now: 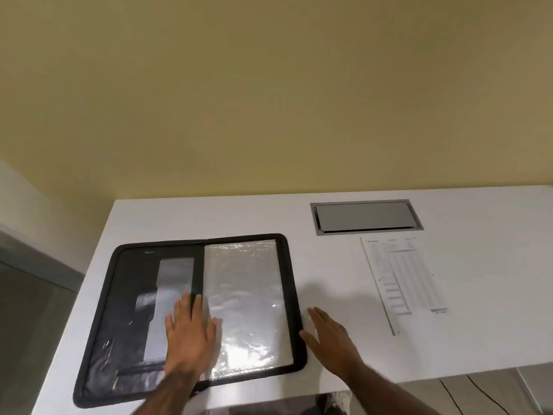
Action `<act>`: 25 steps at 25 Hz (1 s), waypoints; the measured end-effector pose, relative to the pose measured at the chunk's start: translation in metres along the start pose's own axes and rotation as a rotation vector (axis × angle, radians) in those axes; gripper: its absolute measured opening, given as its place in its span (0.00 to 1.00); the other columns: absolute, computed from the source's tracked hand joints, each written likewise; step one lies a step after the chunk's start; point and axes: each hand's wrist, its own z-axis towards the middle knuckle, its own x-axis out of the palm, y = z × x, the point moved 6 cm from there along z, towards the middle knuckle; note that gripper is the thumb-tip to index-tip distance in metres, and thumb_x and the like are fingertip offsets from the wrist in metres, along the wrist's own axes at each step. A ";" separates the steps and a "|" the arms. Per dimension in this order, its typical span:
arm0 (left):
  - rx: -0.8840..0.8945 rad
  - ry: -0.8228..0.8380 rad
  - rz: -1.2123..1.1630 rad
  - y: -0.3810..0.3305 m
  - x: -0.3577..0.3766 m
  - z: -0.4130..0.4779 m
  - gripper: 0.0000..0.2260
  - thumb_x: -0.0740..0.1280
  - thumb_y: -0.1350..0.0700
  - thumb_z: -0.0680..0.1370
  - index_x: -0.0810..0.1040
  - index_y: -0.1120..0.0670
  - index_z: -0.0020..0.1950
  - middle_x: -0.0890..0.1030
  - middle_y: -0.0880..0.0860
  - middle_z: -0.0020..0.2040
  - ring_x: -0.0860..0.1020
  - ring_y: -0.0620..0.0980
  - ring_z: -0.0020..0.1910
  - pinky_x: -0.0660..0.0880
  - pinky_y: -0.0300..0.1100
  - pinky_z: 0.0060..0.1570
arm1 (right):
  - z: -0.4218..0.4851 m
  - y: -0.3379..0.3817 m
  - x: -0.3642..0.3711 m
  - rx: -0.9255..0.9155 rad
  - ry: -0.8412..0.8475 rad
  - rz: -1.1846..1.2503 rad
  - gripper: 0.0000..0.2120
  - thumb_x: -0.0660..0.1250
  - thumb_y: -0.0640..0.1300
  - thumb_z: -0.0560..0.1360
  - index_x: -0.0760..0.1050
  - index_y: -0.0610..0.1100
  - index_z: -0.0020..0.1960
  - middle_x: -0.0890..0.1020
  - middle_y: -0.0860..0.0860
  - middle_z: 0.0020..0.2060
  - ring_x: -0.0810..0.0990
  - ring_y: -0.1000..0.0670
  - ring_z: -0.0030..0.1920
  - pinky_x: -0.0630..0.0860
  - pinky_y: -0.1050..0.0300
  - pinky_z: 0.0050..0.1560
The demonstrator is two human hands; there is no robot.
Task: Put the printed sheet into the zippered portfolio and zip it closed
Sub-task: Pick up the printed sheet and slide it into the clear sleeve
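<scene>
The zippered portfolio (191,319) lies unzipped and spread flat on the white table (478,339), its dark inner cover on the left and a glossy clear sleeve (248,295) on the right, so the opening step looks done. The printed sheet (404,280) lies flat on the table well to the right of the portfolio, just below a grey cable hatch (366,217), untouched and not yet inside. The left hand (188,333) rests flat with straight, spread fingers across the portfolio's centre fold, holding nothing and seemingly pressing it open. The right hand (326,333) is also flat and empty, just beside the portfolio's right edge, over the table. By my reading, nearly all the work remains: fetching the sheet, sliding it into the sleeve, folding the cover over and running the zip round. The sheet carries a printed table with rows and a small dark block near its lower corner, but the writing is too blurred to read, and no brand shows on the portfolio.
</scene>
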 end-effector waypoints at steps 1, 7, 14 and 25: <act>0.087 0.004 0.001 -0.037 0.009 0.001 0.33 0.45 0.37 0.82 0.45 0.50 0.83 0.40 0.53 0.83 0.41 0.55 0.82 0.38 0.54 0.79 | -0.002 -0.023 -0.011 0.002 -0.011 -0.014 0.32 0.53 0.65 0.80 0.57 0.52 0.79 0.62 0.53 0.79 0.63 0.51 0.77 0.61 0.52 0.75; 0.351 0.192 0.034 -0.263 0.093 0.018 0.37 0.54 0.35 0.82 0.42 0.50 0.83 0.38 0.51 0.82 0.40 0.54 0.82 0.39 0.51 0.79 | 0.010 -0.184 -0.117 -0.002 -0.076 -0.083 0.27 0.60 0.57 0.79 0.66 0.47 0.75 0.68 0.49 0.76 0.69 0.49 0.74 0.66 0.55 0.71; 0.452 0.399 0.210 -0.410 0.180 0.031 0.50 0.66 0.35 0.76 0.36 0.52 0.82 0.31 0.53 0.81 0.35 0.57 0.81 0.38 0.53 0.78 | 0.080 -0.312 -0.215 0.147 0.023 -0.096 0.33 0.65 0.55 0.77 0.60 0.43 0.77 0.62 0.47 0.78 0.69 0.44 0.73 0.69 0.47 0.69; 0.367 0.533 0.289 -0.428 0.201 0.025 0.52 0.68 0.37 0.76 0.32 0.53 0.81 0.29 0.50 0.80 0.33 0.55 0.80 0.39 0.58 0.78 | 0.170 -0.329 -0.256 0.025 0.102 -0.065 0.40 0.73 0.49 0.71 0.57 0.43 0.76 0.66 0.46 0.73 0.67 0.41 0.71 0.72 0.42 0.67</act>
